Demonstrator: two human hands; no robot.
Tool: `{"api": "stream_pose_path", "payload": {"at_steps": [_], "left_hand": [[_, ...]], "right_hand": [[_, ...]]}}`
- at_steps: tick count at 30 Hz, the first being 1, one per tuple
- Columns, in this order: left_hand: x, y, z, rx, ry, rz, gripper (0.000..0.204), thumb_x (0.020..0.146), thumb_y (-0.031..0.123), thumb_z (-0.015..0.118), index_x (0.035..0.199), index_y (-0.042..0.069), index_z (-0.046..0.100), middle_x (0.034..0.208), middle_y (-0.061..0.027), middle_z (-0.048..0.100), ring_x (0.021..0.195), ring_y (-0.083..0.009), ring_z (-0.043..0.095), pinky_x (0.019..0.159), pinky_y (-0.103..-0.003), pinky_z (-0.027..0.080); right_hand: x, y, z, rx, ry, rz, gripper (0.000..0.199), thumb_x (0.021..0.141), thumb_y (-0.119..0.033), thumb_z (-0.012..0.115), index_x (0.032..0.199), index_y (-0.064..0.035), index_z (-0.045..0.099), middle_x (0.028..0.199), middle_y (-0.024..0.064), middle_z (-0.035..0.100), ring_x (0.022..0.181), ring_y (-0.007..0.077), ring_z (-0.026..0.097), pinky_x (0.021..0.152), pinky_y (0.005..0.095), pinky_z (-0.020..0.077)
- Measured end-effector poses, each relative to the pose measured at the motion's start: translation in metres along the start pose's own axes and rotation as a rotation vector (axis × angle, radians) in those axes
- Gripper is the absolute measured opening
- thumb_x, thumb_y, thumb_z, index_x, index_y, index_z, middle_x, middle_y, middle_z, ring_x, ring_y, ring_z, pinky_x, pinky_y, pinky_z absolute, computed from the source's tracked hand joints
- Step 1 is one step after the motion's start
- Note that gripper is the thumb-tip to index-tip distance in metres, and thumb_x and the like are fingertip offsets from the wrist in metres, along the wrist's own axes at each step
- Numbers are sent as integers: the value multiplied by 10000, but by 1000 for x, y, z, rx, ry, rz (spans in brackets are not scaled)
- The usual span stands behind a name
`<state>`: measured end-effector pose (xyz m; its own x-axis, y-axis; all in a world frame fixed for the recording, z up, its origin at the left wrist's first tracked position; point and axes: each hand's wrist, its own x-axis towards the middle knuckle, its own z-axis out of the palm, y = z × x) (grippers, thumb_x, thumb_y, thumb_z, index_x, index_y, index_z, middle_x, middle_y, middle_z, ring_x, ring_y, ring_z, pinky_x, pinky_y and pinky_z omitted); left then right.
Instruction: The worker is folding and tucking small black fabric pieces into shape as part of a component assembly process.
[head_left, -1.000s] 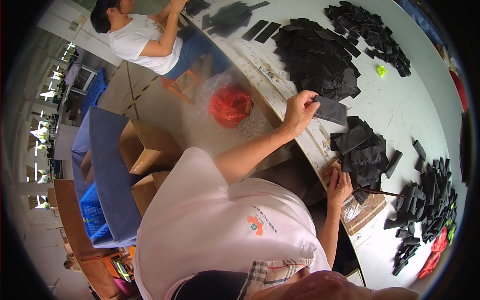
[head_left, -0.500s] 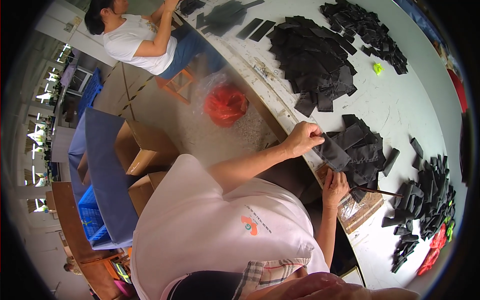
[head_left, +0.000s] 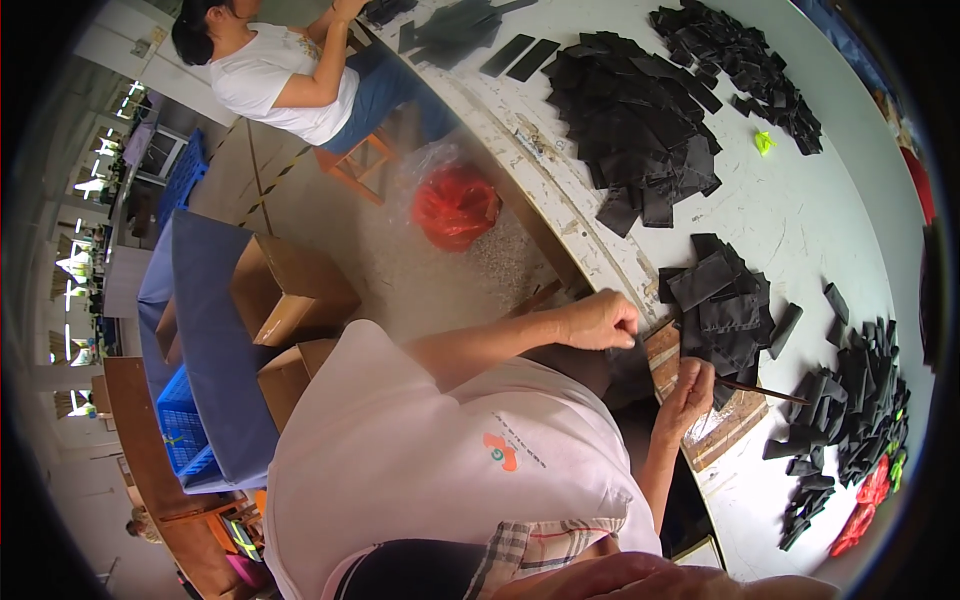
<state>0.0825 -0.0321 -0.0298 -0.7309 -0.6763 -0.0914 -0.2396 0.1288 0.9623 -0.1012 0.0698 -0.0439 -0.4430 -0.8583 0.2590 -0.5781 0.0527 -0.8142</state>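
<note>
My left hand is closed at the table's front edge, gripping a black fabric piece that hangs below it, dark against the shadow. Close by on the right, my right hand is closed around a thin dark rod, whose far end points right over the table. Just beyond both hands lies a small heap of flat black fabric pieces. A brown taped board lies at the edge, partly under my right hand.
A bigger heap of black pieces lies farther up the white table. Rolled black pieces pile up at the right, near a red bag. At the upper left sits another person. A red bag-lined bin stands on the floor.
My left hand has moved down toward me, drawing the black fabric piece off the small heap and past the table edge. The right hand has shifted slightly right with the rod.
</note>
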Motion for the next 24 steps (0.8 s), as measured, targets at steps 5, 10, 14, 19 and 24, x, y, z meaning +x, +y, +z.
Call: {"api": "stream_pose_path", "payload": {"at_steps": [5,10,14,19,24], "left_hand": [[-4,-1,22,-4,-4,12,114,662,53,622,701,-24,548,597,-101,571,542,-139,534,501,-275,412],[-12,-12,38,-103,227,-102,125,666,62,608,695,-32,531,567,-93,542,526,-121,499,483,-274,392],[-18,-16,38,-192,164,-131,146,695,99,601,702,-30,533,598,-65,545,545,-99,485,486,-262,389],[-24,-2,29,-688,52,-430,192,807,212,546,776,23,566,671,-23,560,583,-86,509,513,-224,428],[-29,-4,21,-846,-66,-480,221,874,234,459,842,44,568,699,-25,570,574,-116,576,517,-198,443]], "right_hand": [[-5,-37,15,326,-468,193,190,795,-155,594,878,4,530,776,27,527,681,95,461,610,216,372],[-12,-27,19,568,-424,422,135,783,-115,610,806,4,551,709,-25,522,635,52,432,587,185,342],[-15,-27,18,618,-414,482,122,774,-96,617,735,8,566,637,-47,507,599,31,408,550,176,328],[-18,-25,17,528,-399,458,165,784,-120,607,687,6,565,600,-51,490,592,34,395,543,186,319],[-20,-26,17,492,-430,369,199,804,-152,588,683,2,555,580,-43,471,586,43,378,539,199,316]]}}
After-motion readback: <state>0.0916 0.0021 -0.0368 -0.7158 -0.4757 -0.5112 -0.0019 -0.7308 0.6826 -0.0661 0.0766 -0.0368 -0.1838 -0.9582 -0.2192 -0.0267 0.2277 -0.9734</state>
